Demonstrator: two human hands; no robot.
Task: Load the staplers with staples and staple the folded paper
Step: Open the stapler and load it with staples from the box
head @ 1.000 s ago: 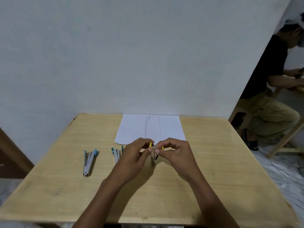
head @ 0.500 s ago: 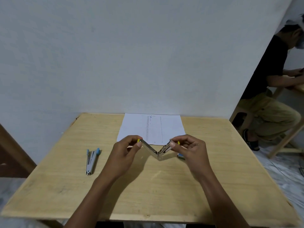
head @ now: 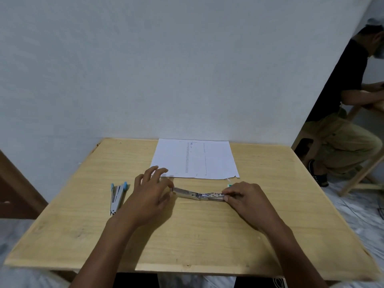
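- While the opened stapler (head: pixel 199 195) lay splayed almost flat on the table (head: pixel 187 235), just in front of the paper (head: pixel 194 159), the hands sat apart, one at each end of it.
- The right hand (head: pixel 247 198) pinched the right arm of the stapler, fingers curled down onto it. The left hand (head: pixel 148 196) was loose, fingers spread, and only the thumb seemed to touch the left end.
- That light touch looked like the weak spot. If the sprung arm kicked back, the left end could have flipped up and nipped a fingertip.
- The hinge was already pushed very wide. Forcing it further might have strained it or popped the spring out.
- No strip of staples could be made out on the table, and the channel was too small to tell whether it was loaded or empty. A strip fed in crooked or upside down would likely have jammed it.
- The left fingertips hovered at the paper's near left corner, so a careless sweep could have shoved the sheet askew. Whether it was folded, I could not tell.
- The blue stapler (head: pixel 117 197) lay alone to the left of the left hand, near it but not touching.
- A green tip (head: pixel 229 185) peeped out just beyond the right knuckles, mostly hidden. A shift of that hand could have knocked it away.
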